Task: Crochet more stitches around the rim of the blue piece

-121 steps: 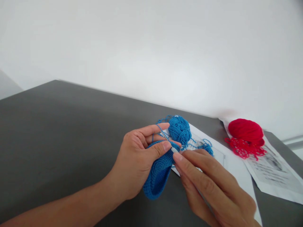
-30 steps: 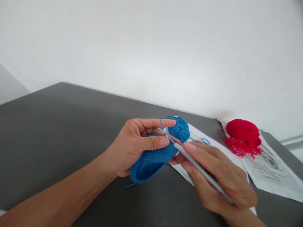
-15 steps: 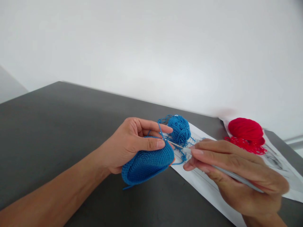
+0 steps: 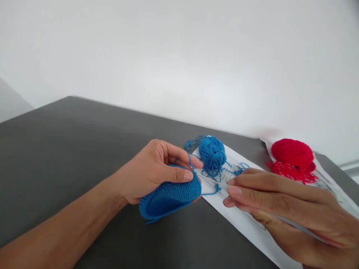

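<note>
My left hand pinches a blue crocheted piece, cup-shaped, by its upper right edge, thumb in front. A strand of blue yarn runs from that edge up over the index finger. My right hand grips a crochet hook with a pale grey handle, held between thumb and fingers. The hook's thin metal shaft reaches to the edge of the piece beside my left thumb; its tip is too small to make out. A bit of orange shows at the piece's lower right edge.
Behind my hands a ball of blue yarn with loose tangled strands rests on a printed paper sheet. Farther right, a skein of red yarn lies on another sheet. The dark grey table meets a white wall.
My left hand and the crocheted piece have shifted slightly left, with the index finger lowered. My right hand with the hook has moved a little to the right and down.
</note>
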A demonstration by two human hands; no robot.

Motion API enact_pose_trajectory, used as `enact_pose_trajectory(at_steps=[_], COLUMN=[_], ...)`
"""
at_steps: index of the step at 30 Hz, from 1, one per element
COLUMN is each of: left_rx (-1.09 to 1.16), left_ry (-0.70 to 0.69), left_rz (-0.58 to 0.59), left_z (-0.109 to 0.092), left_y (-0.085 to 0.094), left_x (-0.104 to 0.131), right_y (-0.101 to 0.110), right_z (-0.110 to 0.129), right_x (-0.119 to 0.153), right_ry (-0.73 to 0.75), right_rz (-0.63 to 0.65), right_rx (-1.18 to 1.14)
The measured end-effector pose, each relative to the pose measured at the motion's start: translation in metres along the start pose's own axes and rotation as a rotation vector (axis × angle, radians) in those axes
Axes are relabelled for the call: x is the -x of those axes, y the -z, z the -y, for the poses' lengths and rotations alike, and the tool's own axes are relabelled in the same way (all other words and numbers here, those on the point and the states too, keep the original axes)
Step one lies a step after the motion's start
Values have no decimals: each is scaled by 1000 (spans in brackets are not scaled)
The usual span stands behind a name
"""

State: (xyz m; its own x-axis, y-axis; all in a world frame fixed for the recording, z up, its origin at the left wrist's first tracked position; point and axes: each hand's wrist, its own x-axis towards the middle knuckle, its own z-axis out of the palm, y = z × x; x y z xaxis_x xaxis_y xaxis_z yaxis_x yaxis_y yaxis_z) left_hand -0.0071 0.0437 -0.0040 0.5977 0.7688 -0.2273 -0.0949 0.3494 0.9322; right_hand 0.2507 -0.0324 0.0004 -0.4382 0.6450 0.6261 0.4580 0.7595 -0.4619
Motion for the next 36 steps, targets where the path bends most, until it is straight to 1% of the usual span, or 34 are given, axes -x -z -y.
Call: enact_pose_trajectory(at_steps=[5, 10, 12, 16, 20, 23, 26, 28, 30, 33, 36], left_rx=[-26, -43, -50, -64, -64, -52, -22, 6, 31, 64, 71], left_ry=[1, 27, 37, 33, -11, -44, -63, -61, -70, -119, -129], left_rz=[-2, 17, 19, 27, 31, 38, 41, 24, -17, -89, -97], left_z=[-1, 0, 0, 0, 0, 0, 0, 0, 1, 6, 13], left_y=[1, 1, 2, 2, 1, 0, 0, -3, -6, -13, -20], left_x=[-1, -2, -2, -2, 0, 1, 2, 2, 1, 0, 0], right_y=[4, 10, 9, 2, -4, -9, -15, -22, -31, -47, -61], right_z=[2, 3, 3, 2, 0, -3, -7, -8, -7, -2, 4], right_x=[-5, -3, -2, -4, -5, -3, -1, -1, -3, -6, -8], right_ry=[2, 0, -16, -116, -248, -357, -513, -598, -660, -691, -638], right_rz=[22, 42, 26, -41, -93, -140, -196, -231, -276, -357, -382], right_rx=[-25, -19, -53, -170, -365, -607, -853, -1003, -1130, -1228, -1195])
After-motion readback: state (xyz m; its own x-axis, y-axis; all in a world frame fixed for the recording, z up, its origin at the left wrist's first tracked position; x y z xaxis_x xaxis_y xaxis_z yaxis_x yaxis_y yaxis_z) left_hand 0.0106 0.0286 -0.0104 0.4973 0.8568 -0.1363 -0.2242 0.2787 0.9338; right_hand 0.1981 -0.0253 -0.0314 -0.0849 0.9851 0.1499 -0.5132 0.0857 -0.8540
